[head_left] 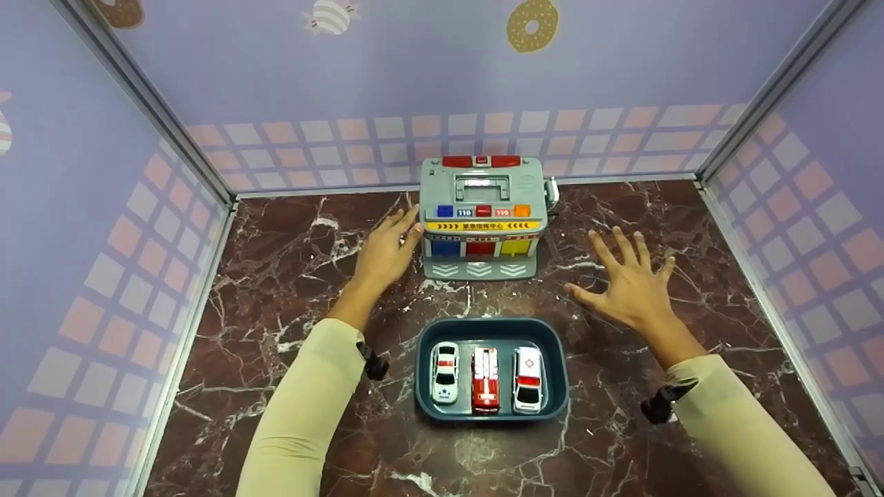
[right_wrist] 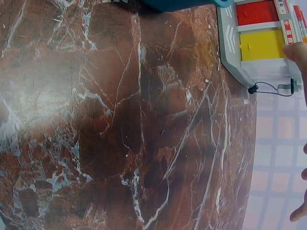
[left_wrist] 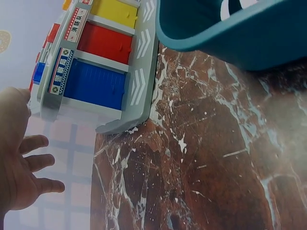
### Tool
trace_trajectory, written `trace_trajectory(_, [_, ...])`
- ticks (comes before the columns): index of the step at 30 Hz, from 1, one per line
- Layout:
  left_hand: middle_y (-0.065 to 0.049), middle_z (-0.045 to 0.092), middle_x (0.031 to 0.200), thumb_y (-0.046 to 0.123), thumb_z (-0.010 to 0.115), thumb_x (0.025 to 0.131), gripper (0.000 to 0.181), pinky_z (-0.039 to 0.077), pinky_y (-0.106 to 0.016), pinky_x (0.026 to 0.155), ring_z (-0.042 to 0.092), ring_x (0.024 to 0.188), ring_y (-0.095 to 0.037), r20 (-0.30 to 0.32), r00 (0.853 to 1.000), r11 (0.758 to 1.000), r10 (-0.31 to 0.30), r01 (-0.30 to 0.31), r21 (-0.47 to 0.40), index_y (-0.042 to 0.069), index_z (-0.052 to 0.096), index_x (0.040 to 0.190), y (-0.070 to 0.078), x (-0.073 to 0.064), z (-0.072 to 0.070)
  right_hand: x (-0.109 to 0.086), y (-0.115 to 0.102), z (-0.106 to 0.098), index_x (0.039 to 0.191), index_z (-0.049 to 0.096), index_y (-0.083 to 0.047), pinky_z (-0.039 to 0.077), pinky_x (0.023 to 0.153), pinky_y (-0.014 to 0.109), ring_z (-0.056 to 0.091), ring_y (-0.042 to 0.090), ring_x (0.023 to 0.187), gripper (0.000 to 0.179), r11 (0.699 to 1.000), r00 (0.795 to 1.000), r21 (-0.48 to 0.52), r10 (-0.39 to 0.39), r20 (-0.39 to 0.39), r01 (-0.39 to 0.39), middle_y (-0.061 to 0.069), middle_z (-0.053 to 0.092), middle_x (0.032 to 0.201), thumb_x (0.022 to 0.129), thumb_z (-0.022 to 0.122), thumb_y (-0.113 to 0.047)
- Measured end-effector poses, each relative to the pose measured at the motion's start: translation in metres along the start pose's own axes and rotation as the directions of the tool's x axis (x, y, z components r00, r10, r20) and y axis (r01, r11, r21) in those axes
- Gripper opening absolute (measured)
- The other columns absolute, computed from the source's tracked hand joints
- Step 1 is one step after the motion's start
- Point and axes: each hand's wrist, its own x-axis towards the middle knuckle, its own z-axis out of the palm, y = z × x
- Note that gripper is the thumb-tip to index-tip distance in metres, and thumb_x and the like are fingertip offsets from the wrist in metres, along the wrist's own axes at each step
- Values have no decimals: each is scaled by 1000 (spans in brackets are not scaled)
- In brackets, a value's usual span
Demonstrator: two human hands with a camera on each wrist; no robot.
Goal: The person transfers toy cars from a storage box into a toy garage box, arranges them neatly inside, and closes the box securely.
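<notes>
A grey toy garage stands at the back, with blue, red and yellow doors, a top handle and red lights. Its blue door and yellow door are down. My left hand is at the garage's left side, thumb by its front corner; whether it touches cannot be told. To the garage's right, my right hand spreads its fingers apart, holding nothing. Nearer me, a dark blue tray holds a toy police car, a red toy fire truck and a toy ambulance, side by side.
The brown marbled tabletop is enclosed by purple panels at the back and both sides, joined by metal edge strips. A black cord with a small knob hangs at the garage's right side.
</notes>
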Motion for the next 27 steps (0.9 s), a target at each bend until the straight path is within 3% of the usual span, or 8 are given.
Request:
trace_trajectory(9, [-18, 55, 168, 49, 49, 118, 52, 44, -63, 126, 54, 154, -45, -23, 999, 999, 30, -31, -31, 29, 53, 165, 3, 9, 6, 2, -9, 6, 178, 21, -34, 4, 120, 96, 15, 52, 170, 106, 999, 999, 21, -41, -11, 41, 18, 21, 185, 94, 66, -79])
trace_trajectory(27, [-7, 67, 157, 44, 58, 115, 46, 51, -58, 121, 62, 148, -35, -31, 999, 1000, 13, -13, -16, 30, 61, 159, 11, 24, 8, 12, -22, 10, 176, 32, -28, 12, 125, 90, 26, 46, 169, 93, 993, 994, 49, -105, -43, 107, 13, 30, 183, 99, 69, -64])
